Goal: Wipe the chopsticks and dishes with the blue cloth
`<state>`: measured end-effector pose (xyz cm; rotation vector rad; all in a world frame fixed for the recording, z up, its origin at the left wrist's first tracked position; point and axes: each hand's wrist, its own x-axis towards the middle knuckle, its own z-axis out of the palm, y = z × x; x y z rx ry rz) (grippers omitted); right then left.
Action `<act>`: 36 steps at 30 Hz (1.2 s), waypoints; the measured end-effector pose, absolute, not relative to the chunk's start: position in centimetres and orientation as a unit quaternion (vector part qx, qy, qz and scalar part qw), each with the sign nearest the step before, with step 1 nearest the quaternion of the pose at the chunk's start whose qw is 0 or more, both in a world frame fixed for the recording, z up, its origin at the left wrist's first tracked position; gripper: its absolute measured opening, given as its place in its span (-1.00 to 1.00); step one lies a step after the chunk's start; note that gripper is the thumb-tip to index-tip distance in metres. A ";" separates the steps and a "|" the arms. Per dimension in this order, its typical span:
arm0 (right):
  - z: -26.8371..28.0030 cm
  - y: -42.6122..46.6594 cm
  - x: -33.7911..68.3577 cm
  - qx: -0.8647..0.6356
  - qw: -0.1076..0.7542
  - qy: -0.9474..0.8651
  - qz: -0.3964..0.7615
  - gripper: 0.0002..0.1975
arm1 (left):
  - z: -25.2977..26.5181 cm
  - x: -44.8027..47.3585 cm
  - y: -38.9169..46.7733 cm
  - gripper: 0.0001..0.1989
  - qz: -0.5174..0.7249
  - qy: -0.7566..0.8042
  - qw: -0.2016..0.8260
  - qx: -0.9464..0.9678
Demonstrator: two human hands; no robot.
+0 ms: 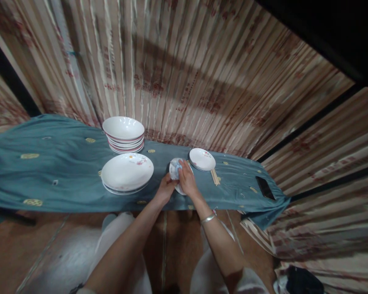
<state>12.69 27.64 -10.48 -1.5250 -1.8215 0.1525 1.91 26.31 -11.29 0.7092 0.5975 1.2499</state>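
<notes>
At the front middle of the table, my left hand (166, 185) is closed on the near left edge of a small white dish (173, 173), probably a bowl. My right hand (187, 178) is closed over a crumpled pale blue-and-white cloth (178, 164), pressed against the dish. Under my hands lies a white plate (180, 190), partly hidden by them. To the right of my right hand sits a short stack of small flowered plates (201, 159), with several wooden chopsticks (215, 177) beside it.
Left of my hands are a stack of large oval plates (127, 172) and, behind it, a stack of red-rimmed white bowls (123, 128). A black phone (265, 188) lies at the right end of the green tablecloth (64, 167). A patterned curtain (171, 81) hangs behind.
</notes>
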 end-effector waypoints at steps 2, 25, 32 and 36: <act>-10.3 28.9 12.9 -0.598 0.370 -0.709 0.054 -0.48 | -11.0 1.9 26.1 -0.68 0.559 0.269 0.721 0.309; -14.9 33.6 19.3 -0.671 0.418 -0.592 0.157 -0.57 | -10.8 1.4 25.9 -0.61 0.539 0.269 0.734 0.315; -16.9 30.6 20.0 -0.676 0.455 -0.553 0.175 -0.50 | -10.9 1.3 26.1 -0.61 0.540 0.279 0.735 0.301; -17.7 28.6 18.6 -0.696 0.487 -0.496 0.181 -0.45 | -11.1 1.3 26.2 -0.65 0.546 0.290 0.733 0.282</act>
